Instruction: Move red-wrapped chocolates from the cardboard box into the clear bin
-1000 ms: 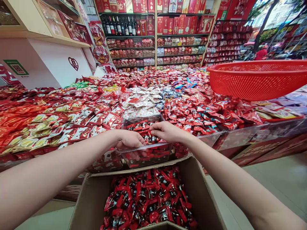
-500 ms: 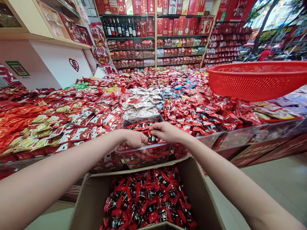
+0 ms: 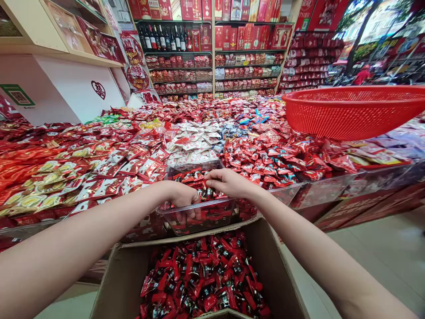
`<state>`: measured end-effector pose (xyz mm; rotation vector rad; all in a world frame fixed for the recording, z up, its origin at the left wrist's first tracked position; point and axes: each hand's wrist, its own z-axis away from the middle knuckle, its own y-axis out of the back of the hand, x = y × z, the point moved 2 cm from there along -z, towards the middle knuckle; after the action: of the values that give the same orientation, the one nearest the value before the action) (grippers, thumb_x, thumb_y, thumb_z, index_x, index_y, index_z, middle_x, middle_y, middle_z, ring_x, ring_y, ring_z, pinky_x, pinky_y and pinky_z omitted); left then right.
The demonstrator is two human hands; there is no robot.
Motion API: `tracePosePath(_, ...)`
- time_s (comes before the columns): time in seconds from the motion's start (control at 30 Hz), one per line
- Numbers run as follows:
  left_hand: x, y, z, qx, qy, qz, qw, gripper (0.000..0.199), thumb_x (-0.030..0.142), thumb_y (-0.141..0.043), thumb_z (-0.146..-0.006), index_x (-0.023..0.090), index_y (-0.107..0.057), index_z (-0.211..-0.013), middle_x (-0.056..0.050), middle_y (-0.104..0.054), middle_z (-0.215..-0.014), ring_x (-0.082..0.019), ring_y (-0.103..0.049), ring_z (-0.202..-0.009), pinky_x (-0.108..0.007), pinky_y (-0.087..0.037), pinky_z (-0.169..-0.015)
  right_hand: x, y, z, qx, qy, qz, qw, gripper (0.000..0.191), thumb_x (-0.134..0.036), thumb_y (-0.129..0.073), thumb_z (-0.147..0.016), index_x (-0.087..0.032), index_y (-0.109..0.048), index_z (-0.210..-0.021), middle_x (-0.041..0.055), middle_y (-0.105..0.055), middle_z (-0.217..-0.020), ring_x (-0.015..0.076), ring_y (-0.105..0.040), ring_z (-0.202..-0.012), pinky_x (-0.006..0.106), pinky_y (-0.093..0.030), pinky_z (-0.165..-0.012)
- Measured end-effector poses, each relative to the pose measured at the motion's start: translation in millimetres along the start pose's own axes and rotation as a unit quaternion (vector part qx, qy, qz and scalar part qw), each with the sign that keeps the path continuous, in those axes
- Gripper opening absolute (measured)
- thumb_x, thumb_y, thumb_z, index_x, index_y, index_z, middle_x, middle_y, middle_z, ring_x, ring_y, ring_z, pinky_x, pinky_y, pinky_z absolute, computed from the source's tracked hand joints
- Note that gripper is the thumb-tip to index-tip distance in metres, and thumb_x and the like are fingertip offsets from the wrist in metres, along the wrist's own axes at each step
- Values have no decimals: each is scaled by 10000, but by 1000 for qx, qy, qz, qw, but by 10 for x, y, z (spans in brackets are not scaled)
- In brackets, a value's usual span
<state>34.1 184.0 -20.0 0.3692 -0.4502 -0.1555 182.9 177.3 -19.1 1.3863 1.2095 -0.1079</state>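
Note:
A clear plastic bin (image 3: 199, 208) holds candies in red-and-black wrappers. My left hand (image 3: 186, 197) is down inside the bin's left part, its curled fingers partly showing through the transparent front wall; whatever they hold is hidden. At the right side of the same bin, my right hand (image 3: 222, 182) pinches with thumb and fingers at a wrapped candy (image 3: 209, 193). Below both forearms stands an open cardboard box (image 3: 116, 274), with a heap of the same red-and-black wrapped candies (image 3: 202, 274) in it.
Red and gold snack packets (image 3: 89, 186) spread to the left, with white packets (image 3: 194, 141) behind the bin. Red packets (image 3: 265, 155) lie to the right. A large red mesh basket (image 3: 352, 115) rests at the right. Shelves with bottles (image 3: 164, 39) and boxes stand behind.
My left hand has sunk lower into the bin and its fingers have curled in. My right hand stays at nearly the same place over the candies. The view has shifted slightly.

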Motion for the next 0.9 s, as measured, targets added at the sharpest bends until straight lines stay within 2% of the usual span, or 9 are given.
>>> tracePosePath(0.2, -20, 105, 92, -27, 11, 2, 1000, 124, 249, -668, -583, 208, -692, -698, 6, -693, -578, -165, -622, -575, -292, -501, -610, 20, 2, -9, 2, 0, -5, 1000, 173, -236, -423, -798, -138, -565, -792, 1, -531, -654, 85, -438, -570, 210, -326, -547)
tracePosePath(0.37, -58, 92, 170, -41, 20, 60, 997, 173, 322, -600, -645, 219, -679, -760, -9, -703, -653, -167, -623, -612, -281, -498, -602, 21, 2, -15, 2, -2, -7, 1000, 179, -244, -421, -799, -138, -566, -798, 2, -532, -654, 85, -439, -564, 212, -328, -541)
tracePosePath(0.47, -46, 31, 189, -28, 39, 93, 995, 225, 376, -551, -678, 220, -663, -795, -19, -701, -671, -174, -626, -611, -295, -501, -618, 26, 0, -12, 0, -5, -10, 1000, 186, -249, -416, -800, -139, -567, -813, 5, -541, -662, 86, -439, -552, 213, -325, -528)
tracePosePath(0.67, 0, -47, 204, -10, 93, 125, 988, 388, 460, -390, -721, 184, -659, -679, -82, -674, -573, -209, -620, -529, -317, -503, -528, 25, 6, -8, 9, -1, -14, 1000, 195, -242, -420, -798, -130, -578, -823, 14, -557, -696, 90, -452, -587, 217, -339, -562)
tracePosePath(0.9, 17, -97, 146, 41, 91, 105, 989, 358, 433, -376, -684, 193, -640, -672, -54, -657, -526, -181, -592, -433, -297, -494, -454, 41, 8, -19, 16, 0, -16, 1000, 203, -240, -427, -791, -121, -585, -836, 20, -564, -697, 97, -457, -597, 220, -345, -564)
